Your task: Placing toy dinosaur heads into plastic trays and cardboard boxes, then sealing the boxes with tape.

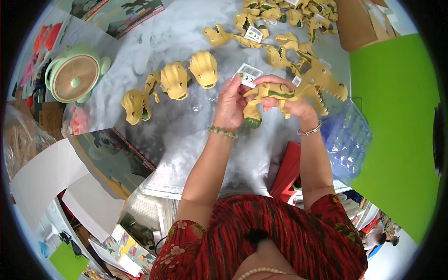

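Both my hands hold a yellow toy dinosaur [280,91] above the table, its open-jawed head pointing right and its green-soled foot hanging down. My right hand [298,108] grips its body from behind and below. With my left hand [230,101] I pinch a white tag [248,74] beside the tail end. Whether the tag is fixed to the toy I cannot tell. On the table to the left lie a toy dinosaur with a large head [135,106] and two more yellow toy dinosaurs [175,80], [204,69].
A heap of yellow toy dinosaurs [294,17] covers the far right. A green fan [74,78] stands at left, above an open printed box [109,161]. Clear blue plastic packaging [347,140] lies right, beside a bright green panel [392,116]. A cardboard box [357,23] stands behind.
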Demonstrator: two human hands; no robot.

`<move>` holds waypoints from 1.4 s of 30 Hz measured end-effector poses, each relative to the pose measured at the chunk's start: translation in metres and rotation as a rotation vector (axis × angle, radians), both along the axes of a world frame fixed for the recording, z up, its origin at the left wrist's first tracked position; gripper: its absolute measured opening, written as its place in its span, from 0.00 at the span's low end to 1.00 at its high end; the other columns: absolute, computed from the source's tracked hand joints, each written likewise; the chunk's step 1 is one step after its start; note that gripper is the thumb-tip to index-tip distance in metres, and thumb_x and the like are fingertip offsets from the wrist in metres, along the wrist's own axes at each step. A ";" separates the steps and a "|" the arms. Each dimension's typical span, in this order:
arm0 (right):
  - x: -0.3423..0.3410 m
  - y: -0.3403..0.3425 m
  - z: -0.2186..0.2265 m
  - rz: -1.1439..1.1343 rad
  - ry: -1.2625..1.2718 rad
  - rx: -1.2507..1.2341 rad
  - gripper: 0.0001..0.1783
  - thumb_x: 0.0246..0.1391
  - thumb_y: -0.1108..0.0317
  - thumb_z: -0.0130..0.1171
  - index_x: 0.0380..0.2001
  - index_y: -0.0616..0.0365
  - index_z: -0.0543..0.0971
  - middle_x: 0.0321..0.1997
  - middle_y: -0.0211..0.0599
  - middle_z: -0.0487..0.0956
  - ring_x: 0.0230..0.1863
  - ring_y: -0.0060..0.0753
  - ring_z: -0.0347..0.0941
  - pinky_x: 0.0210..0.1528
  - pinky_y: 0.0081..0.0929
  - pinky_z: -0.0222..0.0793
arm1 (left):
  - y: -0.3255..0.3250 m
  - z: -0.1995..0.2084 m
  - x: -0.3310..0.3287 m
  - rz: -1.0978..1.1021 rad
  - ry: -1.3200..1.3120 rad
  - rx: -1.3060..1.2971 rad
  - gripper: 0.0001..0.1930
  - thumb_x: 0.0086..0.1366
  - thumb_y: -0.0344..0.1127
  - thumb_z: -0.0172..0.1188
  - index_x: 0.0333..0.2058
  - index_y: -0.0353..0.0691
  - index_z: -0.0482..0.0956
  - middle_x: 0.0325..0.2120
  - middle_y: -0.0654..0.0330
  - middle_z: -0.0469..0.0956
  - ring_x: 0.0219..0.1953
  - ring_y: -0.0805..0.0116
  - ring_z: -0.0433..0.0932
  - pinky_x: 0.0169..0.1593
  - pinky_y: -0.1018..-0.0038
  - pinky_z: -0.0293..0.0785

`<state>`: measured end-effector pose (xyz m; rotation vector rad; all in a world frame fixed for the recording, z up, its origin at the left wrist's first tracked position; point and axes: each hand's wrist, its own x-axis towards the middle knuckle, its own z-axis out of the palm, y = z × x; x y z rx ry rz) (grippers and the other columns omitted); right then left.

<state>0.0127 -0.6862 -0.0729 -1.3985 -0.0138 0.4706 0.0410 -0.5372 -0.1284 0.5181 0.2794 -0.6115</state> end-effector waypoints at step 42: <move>0.108 0.056 -0.081 -0.438 -1.040 -0.865 0.15 0.41 0.62 0.56 0.34 0.56 0.73 0.29 0.32 0.73 0.30 0.32 0.69 0.33 0.25 0.65 | 0.022 -0.067 -0.033 -0.496 -1.496 1.795 0.35 0.39 0.48 0.60 0.49 0.49 0.61 0.55 0.64 0.49 0.54 0.59 0.54 0.51 0.43 0.42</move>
